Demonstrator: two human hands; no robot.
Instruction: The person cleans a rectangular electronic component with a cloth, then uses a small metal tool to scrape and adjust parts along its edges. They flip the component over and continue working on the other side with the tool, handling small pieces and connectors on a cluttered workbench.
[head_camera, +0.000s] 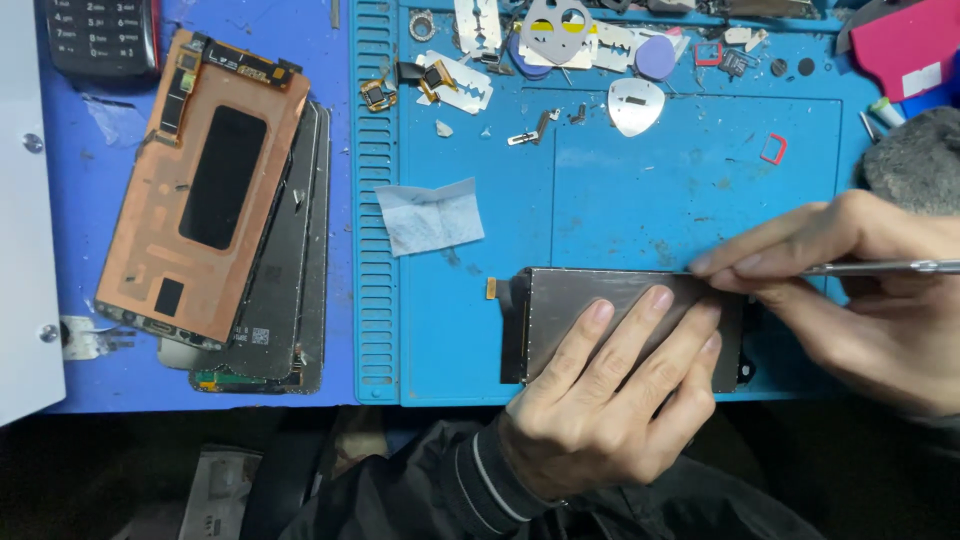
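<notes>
A dark rectangular phone screen panel (560, 300) lies on the blue work mat (620, 190), with a small orange flex tab at its left end. My left hand (600, 400) presses flat on the panel, fingers spread over its right half. My right hand (850, 290) comes in from the right and pinches a thin metal tool (880, 267). The tool's tip is hidden under my fingers at the panel's top right edge.
A copper-backed display (205, 190) lies on stacked dark panels (290, 290) at left. A grey wipe (430, 215) sits mid-mat. Picks, razor blades and small parts (560, 40) crowd the mat's far edge. A keypad phone (100, 35) is top left, a grey cloth (915, 160) at right.
</notes>
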